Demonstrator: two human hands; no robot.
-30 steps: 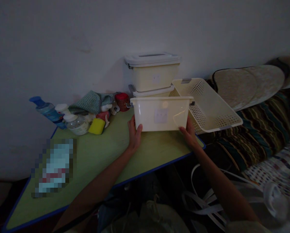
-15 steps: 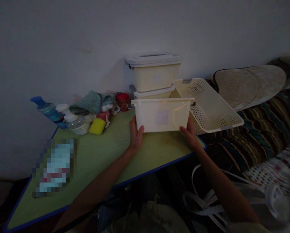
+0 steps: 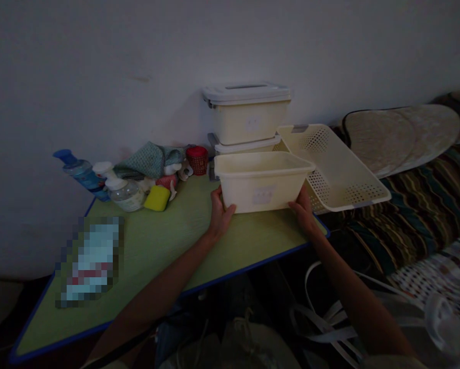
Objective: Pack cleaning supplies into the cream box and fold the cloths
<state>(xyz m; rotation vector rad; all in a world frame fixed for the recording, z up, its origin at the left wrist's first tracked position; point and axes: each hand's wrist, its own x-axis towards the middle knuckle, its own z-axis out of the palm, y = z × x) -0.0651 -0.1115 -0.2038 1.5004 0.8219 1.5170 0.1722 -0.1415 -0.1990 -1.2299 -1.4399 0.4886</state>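
Between my two hands is a lidless cream storage box (image 3: 266, 187) with a small label on its front. My left hand (image 3: 220, 215) grips its lower left corner, thumb on the front face. At the lower right corner my right hand (image 3: 303, 212) holds it the same way; the other fingers of both hands are partly hidden behind the box. The box is tipped a little towards me, so part of its inside shows. Directly behind it stand two stacked storage boxes, the upper lidded box (image 3: 251, 115) on the lower box (image 3: 248, 147).
A perforated cream basket (image 3: 341, 174) leans at the table's right end. On the green table (image 3: 168, 246) at left are a blue bottle (image 3: 85, 177), a pump bottle (image 3: 125, 195), a yellow sponge (image 3: 157, 198), a cloth (image 3: 147, 161) and a red basket (image 3: 197, 160). Striped fabric (image 3: 418, 205) lies at right.
The held box has tilted towards me, and its open top now shows more. My hands keep their grip at its lower corners. The whole view has shifted slightly.
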